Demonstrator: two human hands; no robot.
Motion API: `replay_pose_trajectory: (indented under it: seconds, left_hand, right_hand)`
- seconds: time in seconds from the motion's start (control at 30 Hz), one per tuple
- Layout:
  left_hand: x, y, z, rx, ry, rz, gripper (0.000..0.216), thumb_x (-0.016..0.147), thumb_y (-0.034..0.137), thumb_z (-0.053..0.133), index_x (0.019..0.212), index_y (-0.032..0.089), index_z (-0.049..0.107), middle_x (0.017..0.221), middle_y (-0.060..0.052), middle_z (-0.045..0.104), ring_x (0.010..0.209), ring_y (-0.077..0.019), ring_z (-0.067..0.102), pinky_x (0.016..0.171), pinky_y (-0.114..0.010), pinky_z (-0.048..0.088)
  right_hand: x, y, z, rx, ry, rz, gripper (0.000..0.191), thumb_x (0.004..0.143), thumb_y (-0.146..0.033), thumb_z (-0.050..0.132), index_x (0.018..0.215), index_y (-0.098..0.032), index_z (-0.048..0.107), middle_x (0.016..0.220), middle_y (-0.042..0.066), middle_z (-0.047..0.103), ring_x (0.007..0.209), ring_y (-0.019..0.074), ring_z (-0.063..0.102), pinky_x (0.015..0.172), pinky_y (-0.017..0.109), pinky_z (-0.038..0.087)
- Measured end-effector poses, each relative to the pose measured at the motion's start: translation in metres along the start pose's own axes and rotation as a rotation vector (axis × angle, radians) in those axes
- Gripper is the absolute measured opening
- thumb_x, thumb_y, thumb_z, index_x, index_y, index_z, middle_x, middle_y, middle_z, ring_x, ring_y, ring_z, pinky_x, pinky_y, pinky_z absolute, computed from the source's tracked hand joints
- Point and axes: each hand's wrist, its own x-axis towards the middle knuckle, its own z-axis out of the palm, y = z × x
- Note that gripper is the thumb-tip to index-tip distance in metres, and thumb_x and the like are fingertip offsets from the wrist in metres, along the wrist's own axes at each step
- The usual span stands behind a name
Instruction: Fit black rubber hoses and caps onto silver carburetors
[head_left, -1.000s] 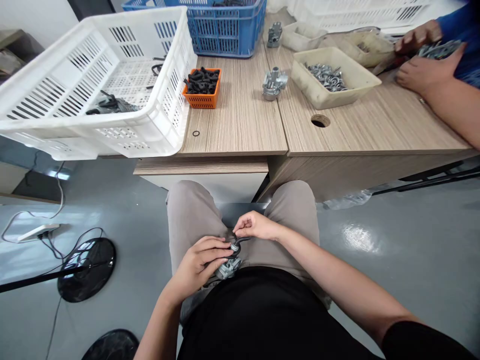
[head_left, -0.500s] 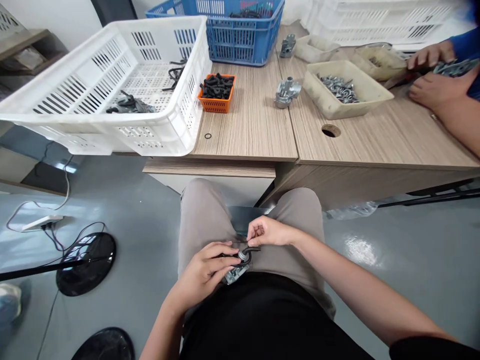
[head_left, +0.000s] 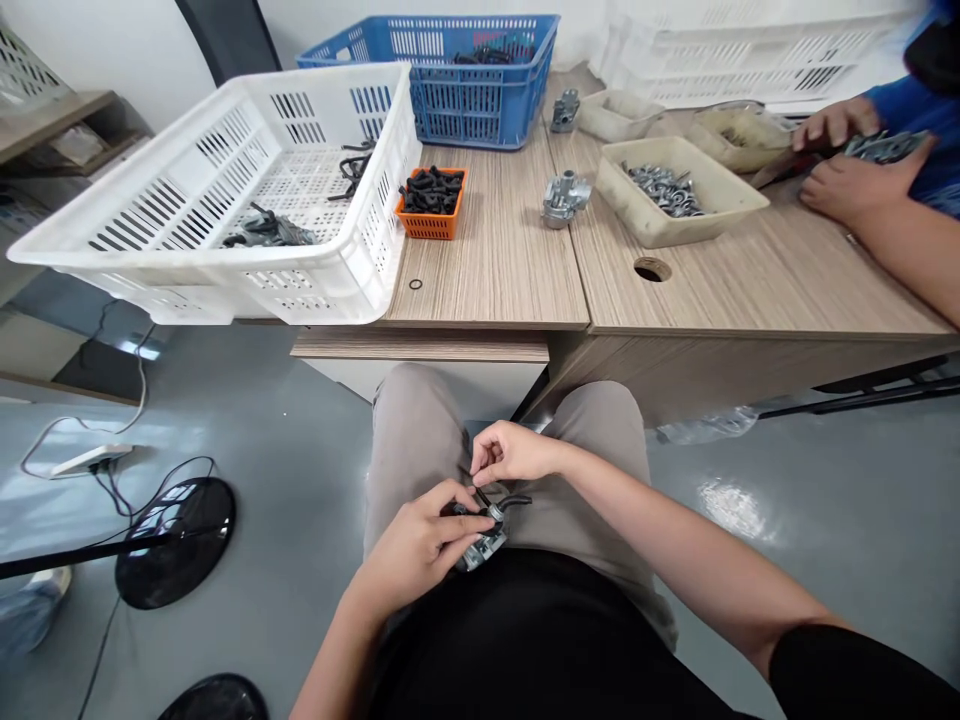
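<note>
Low over my lap, my left hand (head_left: 424,530) is wrapped round a silver metal carburetor (head_left: 484,548), whose far side is hidden under the fingers. A black rubber hose (head_left: 517,501) curves out of it to the right. My right hand (head_left: 510,455), just beyond it, pinches the upper end of a thin black tube (head_left: 482,494) that slants down to the carburetor. Where this tube meets the metal is too small to make out.
On the desk are a white crate (head_left: 300,255), a blue crate (head_left: 480,110), an orange basket (head_left: 431,225) of black rubber parts, another carburetor (head_left: 564,198), a black ring (head_left: 415,285) and a tray (head_left: 652,230) of metal parts. A co-worker's hands (head_left: 847,185) hold metal parts at right.
My right hand has moved slightly left and up, and the thin black tube now stands up toward its fingertips. The left hand still holds the carburetor. The view has shifted a little.
</note>
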Motion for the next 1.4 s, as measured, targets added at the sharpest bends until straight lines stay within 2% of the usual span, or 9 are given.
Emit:
replay_pose_trajectory:
  seconds: [0.17, 0.33, 0.47, 0.57, 0.63, 0.8, 1.03, 1.27, 1.4]
  left_hand:
    - [-0.006, -0.013, 0.003, -0.082, 0.059, -0.002, 0.032, 0.103, 0.026, 0.064, 0.131, 0.037, 0.075, 0.122, -0.004, 0.069, 0.109, -0.0159, 0.071, 0.099, -0.031, 0.061]
    - [-0.007, -0.018, 0.010, -0.158, 0.147, -0.019, 0.022, 0.099, 0.027, 0.070, 0.119, 0.032, 0.081, 0.122, -0.006, 0.065, 0.113, -0.0176, 0.069, 0.104, -0.035, 0.060]
    - [-0.006, -0.021, 0.010, -0.212, 0.165, -0.027, 0.018, 0.097, 0.028, 0.073, 0.113, 0.028, 0.081, 0.119, -0.008, 0.062, 0.108, -0.0172, 0.069, 0.101, -0.036, 0.062]
    - [-0.003, -0.024, 0.011, -0.254, 0.140, -0.067, 0.018, 0.097, 0.030, 0.073, 0.114, 0.027, 0.079, 0.115, -0.007, 0.063, 0.099, -0.0154, 0.069, 0.086, -0.028, 0.064]
    - [-0.001, -0.024, 0.013, -0.315, 0.125, -0.106, 0.018, 0.097, 0.032, 0.073, 0.114, 0.025, 0.077, 0.117, -0.008, 0.063, 0.099, -0.0153, 0.069, 0.083, -0.026, 0.064]
    - [0.005, -0.015, 0.016, -0.414, 0.096, -0.177, 0.024, 0.098, 0.035, 0.071, 0.119, 0.023, 0.068, 0.120, -0.008, 0.064, 0.108, -0.0181, 0.067, 0.091, -0.032, 0.066]
    - [0.010, -0.009, 0.011, -0.260, 0.047, -0.078, 0.017, 0.102, 0.031, 0.065, 0.116, 0.024, 0.070, 0.122, -0.009, 0.065, 0.111, -0.0188, 0.066, 0.095, -0.032, 0.060]
    - [0.012, -0.008, 0.005, -0.205, 0.001, -0.122, 0.017, 0.104, 0.033, 0.060, 0.116, 0.024, 0.070, 0.129, -0.010, 0.066, 0.115, -0.0202, 0.066, 0.097, -0.033, 0.058]
    - [0.013, -0.007, 0.002, -0.262, -0.044, -0.108, 0.016, 0.104, 0.033, 0.061, 0.114, 0.023, 0.068, 0.128, -0.010, 0.069, 0.119, -0.0214, 0.066, 0.106, -0.036, 0.056]
  right_hand:
    - [-0.016, -0.033, 0.018, -0.012, 0.007, -0.048, 0.040, 0.078, -0.038, 0.090, 0.106, -0.015, 0.074, 0.087, 0.003, 0.072, 0.080, 0.0139, 0.066, 0.075, 0.025, 0.056]
    - [-0.044, -0.032, 0.052, -0.103, 0.267, -0.075, 0.028, 0.084, -0.030, 0.085, 0.105, -0.020, 0.069, 0.097, 0.003, 0.075, 0.087, 0.0166, 0.071, 0.080, 0.027, 0.058]
    - [-0.057, -0.026, 0.065, -0.298, 0.365, -0.142, 0.010, 0.095, -0.030, 0.075, 0.102, -0.023, 0.073, 0.100, 0.003, 0.077, 0.089, 0.0174, 0.073, 0.083, 0.028, 0.057]
    - [-0.061, -0.022, 0.067, -0.430, 0.404, -0.211, 0.011, 0.101, -0.030, 0.068, 0.106, -0.024, 0.076, 0.105, 0.004, 0.077, 0.093, 0.0191, 0.073, 0.087, 0.031, 0.056]
    - [-0.063, -0.020, 0.065, -0.485, 0.401, -0.225, 0.013, 0.102, -0.028, 0.065, 0.108, -0.024, 0.076, 0.107, 0.005, 0.077, 0.095, 0.0192, 0.072, 0.088, 0.031, 0.055]
    - [-0.069, -0.024, 0.056, -0.477, 0.340, -0.188, 0.015, 0.103, -0.026, 0.062, 0.108, -0.022, 0.076, 0.104, 0.006, 0.073, 0.092, 0.0180, 0.070, 0.085, 0.029, 0.055]
    - [-0.081, -0.023, 0.053, -0.462, 0.305, -0.194, 0.018, 0.104, -0.026, 0.060, 0.109, -0.023, 0.077, 0.104, 0.006, 0.069, 0.095, 0.0179, 0.066, 0.088, 0.030, 0.055]
    - [-0.085, -0.009, 0.065, -0.302, 0.408, -0.196, 0.019, 0.104, -0.031, 0.063, 0.114, -0.027, 0.079, 0.116, 0.008, 0.065, 0.109, 0.0200, 0.064, 0.103, 0.036, 0.053]
    - [-0.084, -0.006, 0.070, -0.218, 0.457, -0.173, 0.021, 0.102, -0.038, 0.067, 0.111, -0.025, 0.082, 0.113, 0.008, 0.065, 0.107, 0.0208, 0.065, 0.101, 0.037, 0.054]
